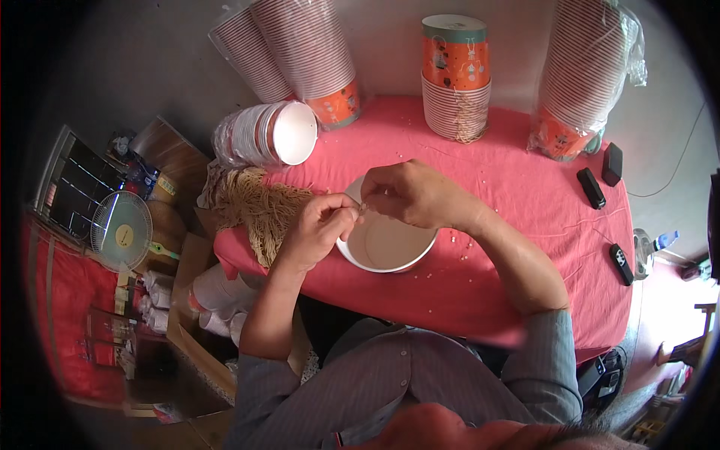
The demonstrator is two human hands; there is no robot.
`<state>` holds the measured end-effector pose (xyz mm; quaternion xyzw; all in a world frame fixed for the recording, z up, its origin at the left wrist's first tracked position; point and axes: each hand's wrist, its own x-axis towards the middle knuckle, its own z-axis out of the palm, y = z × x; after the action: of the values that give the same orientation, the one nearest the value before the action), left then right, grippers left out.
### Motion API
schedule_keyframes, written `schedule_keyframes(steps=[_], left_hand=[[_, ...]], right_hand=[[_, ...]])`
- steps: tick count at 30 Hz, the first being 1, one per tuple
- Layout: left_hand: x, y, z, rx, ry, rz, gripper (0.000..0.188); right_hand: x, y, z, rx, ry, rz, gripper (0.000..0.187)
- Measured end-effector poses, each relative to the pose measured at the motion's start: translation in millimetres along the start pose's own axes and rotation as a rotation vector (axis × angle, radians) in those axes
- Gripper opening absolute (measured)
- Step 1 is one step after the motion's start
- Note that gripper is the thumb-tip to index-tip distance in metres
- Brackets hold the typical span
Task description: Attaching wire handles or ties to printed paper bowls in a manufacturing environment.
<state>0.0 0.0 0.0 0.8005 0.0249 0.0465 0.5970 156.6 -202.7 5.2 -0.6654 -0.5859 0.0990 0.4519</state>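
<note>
Above the white bowl (390, 268), the left hand (322, 229) and right hand (412, 193) meet, the grip of each pinched together on a small piece (363, 208), too tiny to identify. The step in hand looks like fine fingertip work on that piece; the next move seems to call for steady, light pinching over the bowl. Left of the bowl, tan strings (262, 214) overhang the surface (525, 210); right of it lie pale bits (463, 258).

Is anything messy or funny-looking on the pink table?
Yes. Little pale bits lie scattered on the pink cloth, outside the white bowl. One wrapped cup stack lies on its side, while the middle stack stands upright.
</note>
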Motion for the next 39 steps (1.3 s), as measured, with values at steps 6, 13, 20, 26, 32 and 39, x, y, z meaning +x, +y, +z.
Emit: schedule_keyframes(steps=[6, 13, 20, 26, 32, 39], left_hand=[[-1, 7, -1, 0.061, -0.066, 0.032, 0.020], [-2, 3, 5, -0.038, 0.011, 0.033, 0.018], [-1, -3, 6, -0.060, 0.080, 0.035, 0.018], [1, -6, 13, -0.004, 0.116, 0.065, 0.018], [1, -6, 12, -0.002, 0.158, 0.040, 0.022], [0, -3, 13, -0.096, 0.167, -0.005, 0.023]], right_hand=[[2, -5, 2, 0.021, -0.038, 0.006, 0.016], [1, -2, 0, 0.118, -0.034, 0.018, 0.019], [-4, -13, -4, 0.066, -0.035, 0.022, 0.024], [-3, -4, 2, -0.036, 0.035, -0.018, 0.023], [-1, -6, 1, -0.046, 0.036, 0.095, 0.022], [-2, -8, -3, -0.027, -0.052, 0.161, 0.021]])
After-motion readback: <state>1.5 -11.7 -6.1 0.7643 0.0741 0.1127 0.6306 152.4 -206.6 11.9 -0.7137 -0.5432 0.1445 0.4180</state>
